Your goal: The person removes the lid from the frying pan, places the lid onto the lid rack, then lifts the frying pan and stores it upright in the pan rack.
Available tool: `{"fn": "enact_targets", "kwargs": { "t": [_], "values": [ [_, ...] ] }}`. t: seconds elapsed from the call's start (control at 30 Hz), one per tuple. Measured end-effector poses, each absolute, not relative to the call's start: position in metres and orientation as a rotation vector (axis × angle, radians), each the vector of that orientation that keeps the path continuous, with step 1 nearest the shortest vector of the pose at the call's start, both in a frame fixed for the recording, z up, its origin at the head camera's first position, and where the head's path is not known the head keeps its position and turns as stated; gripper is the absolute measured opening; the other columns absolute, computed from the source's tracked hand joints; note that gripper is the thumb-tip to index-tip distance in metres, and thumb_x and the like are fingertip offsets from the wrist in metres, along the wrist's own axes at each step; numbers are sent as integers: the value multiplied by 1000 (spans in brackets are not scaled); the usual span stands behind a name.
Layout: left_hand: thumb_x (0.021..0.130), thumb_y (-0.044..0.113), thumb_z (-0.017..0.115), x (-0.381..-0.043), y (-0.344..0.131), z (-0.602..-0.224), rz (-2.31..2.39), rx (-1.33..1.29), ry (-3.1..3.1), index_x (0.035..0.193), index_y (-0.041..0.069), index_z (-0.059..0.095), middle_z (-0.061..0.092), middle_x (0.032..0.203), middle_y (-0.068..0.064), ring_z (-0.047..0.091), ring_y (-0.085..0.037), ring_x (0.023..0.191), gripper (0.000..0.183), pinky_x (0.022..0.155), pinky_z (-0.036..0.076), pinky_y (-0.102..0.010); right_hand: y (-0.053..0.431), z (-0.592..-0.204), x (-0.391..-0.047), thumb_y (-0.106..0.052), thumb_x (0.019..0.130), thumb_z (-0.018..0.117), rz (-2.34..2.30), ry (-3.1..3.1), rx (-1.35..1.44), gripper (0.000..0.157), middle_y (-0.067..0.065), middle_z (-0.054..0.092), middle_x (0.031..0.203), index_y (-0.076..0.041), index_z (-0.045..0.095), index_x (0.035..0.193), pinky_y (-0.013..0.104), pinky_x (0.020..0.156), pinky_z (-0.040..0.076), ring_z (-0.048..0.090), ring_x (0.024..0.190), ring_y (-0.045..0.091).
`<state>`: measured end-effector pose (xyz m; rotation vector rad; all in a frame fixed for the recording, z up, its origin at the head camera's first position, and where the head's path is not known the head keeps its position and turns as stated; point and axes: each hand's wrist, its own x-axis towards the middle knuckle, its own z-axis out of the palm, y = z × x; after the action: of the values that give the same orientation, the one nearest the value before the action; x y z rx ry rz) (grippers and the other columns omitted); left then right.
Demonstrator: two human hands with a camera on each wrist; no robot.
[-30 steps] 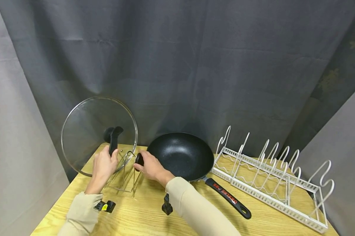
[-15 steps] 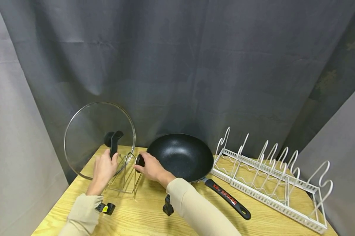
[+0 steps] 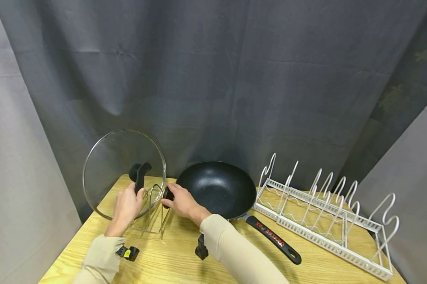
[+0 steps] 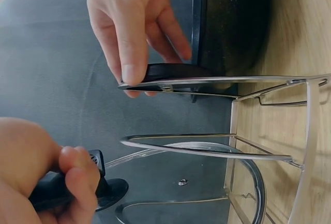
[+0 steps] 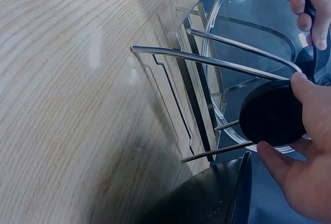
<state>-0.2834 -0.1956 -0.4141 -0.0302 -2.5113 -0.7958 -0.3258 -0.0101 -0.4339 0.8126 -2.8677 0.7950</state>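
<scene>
My left hand (image 3: 126,205) grips the black handle (image 3: 140,177) of a large round glass lid (image 3: 105,165), which stands nearly upright with a metal rim. The lid's lower edge is down among the wires of a metal lid rack (image 4: 309,146), as the left wrist view shows. My right hand (image 3: 181,199) pinches a round black disc (image 5: 271,114) at the top of the rack's right-hand loop, thumb on one side and fingers on the other. Part of the lid handle is hidden inside my left hand.
A black frying pan (image 3: 217,189) lies right of the rack, its handle (image 3: 273,238) pointing front right. Farther right stands a white wire pan rack (image 3: 316,227) with upright loops. A dark curtain (image 3: 213,79) hangs behind the wooden table (image 3: 170,260).
My left hand has brought the lid downward and slightly to the right, lower into the rack. The right hand has stayed at the black disc.
</scene>
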Motion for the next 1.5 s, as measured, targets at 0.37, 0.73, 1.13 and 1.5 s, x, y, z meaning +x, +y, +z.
{"fn": "enact_targets", "kwargs": {
  "t": [0.37,0.73,1.13,1.5],
  "values": [
    [95,20,56,-283,-198,-416,-835,-23,-2536,84,0,54,53,59,-11,54,-31,54,23,50,41,-44,-9,-435,-329,-38,94,56,809,-2848,831,62,9,39,146,-11,35,146,38,104,36,40,131,26],
    [97,19,53,-282,-199,-414,-868,-26,-2604,88,-3,53,55,59,-9,56,-28,53,24,52,44,-44,-8,-439,-333,-39,94,55,798,-2847,840,64,9,38,146,-12,32,147,38,105,35,39,131,26],
    [99,19,47,-283,-199,-406,-1059,-7,-2703,108,-9,50,61,60,-4,59,-17,44,30,45,48,-30,-7,-437,-334,-40,94,56,811,-2823,873,62,6,40,145,-14,35,146,37,103,37,42,129,25],
    [100,20,41,-283,-194,-402,-1144,7,-2731,121,-16,42,62,62,-7,59,-16,45,41,46,48,-30,-4,-434,-331,-42,95,53,797,-2848,856,65,10,35,148,-10,31,147,38,106,34,38,132,26]
  ]
}}
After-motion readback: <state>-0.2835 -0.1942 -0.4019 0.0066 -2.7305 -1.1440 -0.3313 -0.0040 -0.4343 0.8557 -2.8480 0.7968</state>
